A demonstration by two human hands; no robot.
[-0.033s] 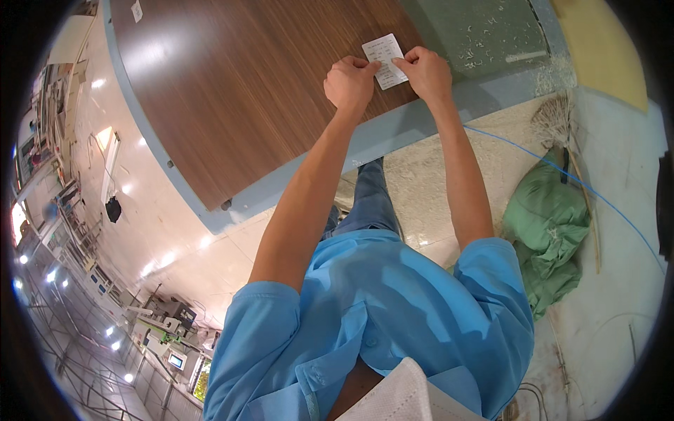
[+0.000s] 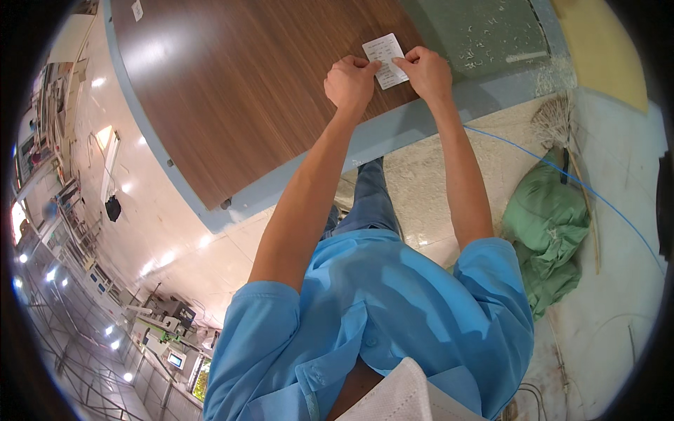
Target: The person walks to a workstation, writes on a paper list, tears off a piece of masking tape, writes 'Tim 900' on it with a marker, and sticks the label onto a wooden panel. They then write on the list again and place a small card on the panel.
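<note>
A small white printed label (image 2: pixel 383 50) lies over the brown wood-grain panel (image 2: pixel 267 84), close to the panel's right end. My left hand (image 2: pixel 350 84) pinches the label's left edge between thumb and curled fingers. On the opposite edge my right hand (image 2: pixel 426 72) does the same, its thumb on the label's face. Both thumbs point inward across the slip. Whether the label is stuck to the panel or held just above it, I cannot tell.
The panel rests on a grey-blue table (image 2: pixel 309 163). White shavings lie on a dark green surface (image 2: pixel 484 42) at the right. A broom (image 2: pixel 556 116), a green sack (image 2: pixel 547 210) and a blue hose (image 2: pixel 516 144) are on the floor at right. Another white label (image 2: pixel 137 10) sits far left.
</note>
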